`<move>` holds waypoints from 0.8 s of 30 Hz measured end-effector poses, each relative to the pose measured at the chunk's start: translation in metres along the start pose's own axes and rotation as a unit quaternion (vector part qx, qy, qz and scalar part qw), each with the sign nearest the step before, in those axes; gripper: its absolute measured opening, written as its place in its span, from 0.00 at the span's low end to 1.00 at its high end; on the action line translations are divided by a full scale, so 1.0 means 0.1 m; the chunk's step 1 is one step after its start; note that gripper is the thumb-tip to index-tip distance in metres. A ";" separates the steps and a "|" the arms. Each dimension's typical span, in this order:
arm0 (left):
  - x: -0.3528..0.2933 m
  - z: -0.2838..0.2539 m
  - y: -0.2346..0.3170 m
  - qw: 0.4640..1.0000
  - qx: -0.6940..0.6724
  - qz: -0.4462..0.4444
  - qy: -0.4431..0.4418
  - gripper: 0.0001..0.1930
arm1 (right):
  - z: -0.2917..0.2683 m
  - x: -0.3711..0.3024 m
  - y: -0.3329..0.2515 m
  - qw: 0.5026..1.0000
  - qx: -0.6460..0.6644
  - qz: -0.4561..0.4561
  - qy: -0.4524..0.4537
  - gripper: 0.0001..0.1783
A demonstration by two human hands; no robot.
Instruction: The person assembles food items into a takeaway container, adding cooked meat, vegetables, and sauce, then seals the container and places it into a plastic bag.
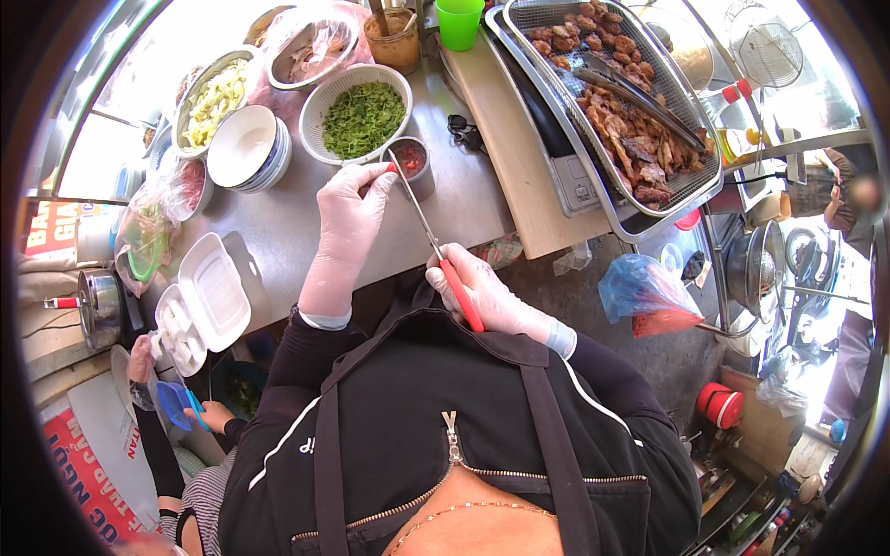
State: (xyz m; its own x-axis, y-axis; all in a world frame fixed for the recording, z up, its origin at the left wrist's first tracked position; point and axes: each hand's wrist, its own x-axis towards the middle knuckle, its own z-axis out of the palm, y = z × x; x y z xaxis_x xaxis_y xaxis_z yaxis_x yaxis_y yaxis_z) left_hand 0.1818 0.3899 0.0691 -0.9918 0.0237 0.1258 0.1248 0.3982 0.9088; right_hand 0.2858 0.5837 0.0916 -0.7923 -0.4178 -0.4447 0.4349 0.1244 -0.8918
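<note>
White-gloved left hand (350,208) pinching near its tip, right hand (491,292) around its red handle (461,295), a slim metal blade (415,205) slants between, seemingly mid-use, chopped green leaves (363,120) already filling a white plastic basket (318,130) beyond them.

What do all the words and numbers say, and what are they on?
I won't copy words out, but writing shows here:
Red sign, upper left: big letters, partly cut off.
Red-and-white banner, lower left: big letters, cut off.
Black top: small white letters, too small to read surely.
Grey panel: tiny marks, unreadable.
</note>
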 end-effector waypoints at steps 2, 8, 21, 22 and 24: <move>0.00 -0.02 0.01 1.000 -0.009 -0.004 -0.002 0.09 | 0.00 -0.01 0.01 0.998 -0.043 -0.044 0.007 0.17; -0.03 -0.02 0.04 0.999 -0.039 -0.014 -0.010 0.09 | 0.00 -0.01 -0.02 0.993 -0.086 -0.079 -0.004 0.18; -0.05 -0.01 0.08 0.996 0.067 0.062 -0.009 0.09 | 0.00 0.03 0.03 0.996 -0.053 -0.065 0.026 0.17; -0.05 0.00 0.09 0.997 0.060 0.050 -0.011 0.09 | 0.00 0.01 0.00 0.998 -0.036 -0.038 0.019 0.16; -0.06 0.01 0.11 0.999 0.044 0.025 -0.016 0.09 | -0.01 -0.03 -0.09 1.000 -0.004 0.017 0.005 0.16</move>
State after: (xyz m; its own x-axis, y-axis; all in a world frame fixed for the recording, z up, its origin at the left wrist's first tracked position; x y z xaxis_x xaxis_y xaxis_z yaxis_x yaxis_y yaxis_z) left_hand 0.1886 0.3949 0.0777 -0.9849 0.0742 0.1564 0.1729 0.4745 0.8631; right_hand 0.2841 0.5847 0.1010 -0.7811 -0.4039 -0.4762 0.4592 0.1452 -0.8764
